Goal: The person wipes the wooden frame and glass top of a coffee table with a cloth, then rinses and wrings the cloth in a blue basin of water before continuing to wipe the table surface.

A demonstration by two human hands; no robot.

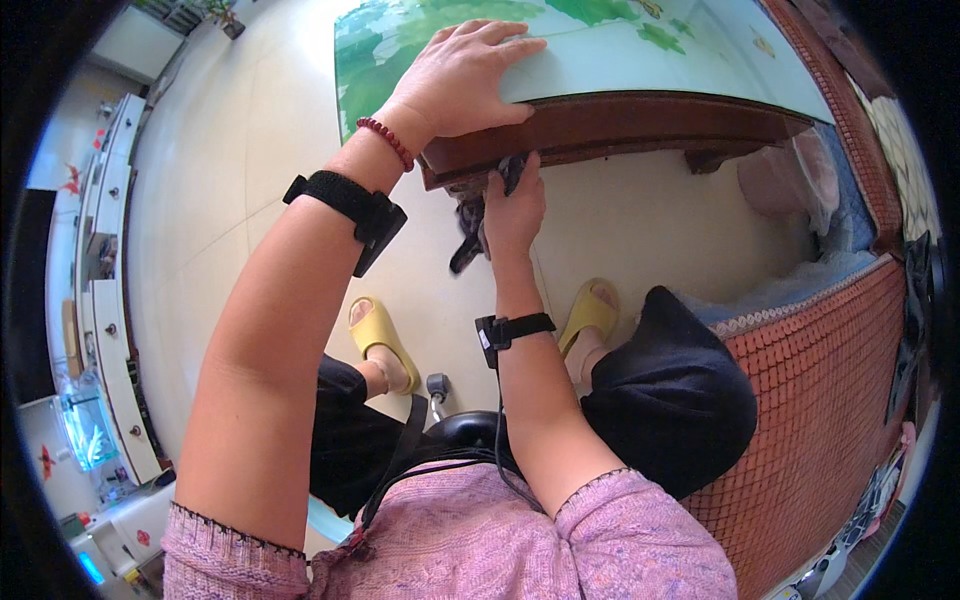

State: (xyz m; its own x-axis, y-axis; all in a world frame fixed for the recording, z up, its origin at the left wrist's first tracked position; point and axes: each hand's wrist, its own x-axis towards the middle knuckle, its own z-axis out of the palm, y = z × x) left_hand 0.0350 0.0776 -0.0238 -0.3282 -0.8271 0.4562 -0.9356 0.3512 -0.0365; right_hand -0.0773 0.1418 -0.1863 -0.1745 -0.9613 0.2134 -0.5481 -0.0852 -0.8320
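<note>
My left hand (469, 79) lies flat with fingers apart on the near left part of a table's glass top (660, 71), which bears a green leaf pattern. Its thumb reaches the table's front edge. Below, my right hand (515, 210) grips a dark cloth (469, 225) against the lower edge of the brown wooden table apron (615, 124). Part of the cloth hangs down to the left of the fingers. The cloth's full shape is hidden behind the hand and the apron.
A sofa seat with a reddish woven cover (817, 405) stands at the right. A table foot (705, 160) shows under the apron. Yellow slippers (381, 334) are on the tiled floor, near a caster (438, 385). White drawers (112, 330) line the far left.
</note>
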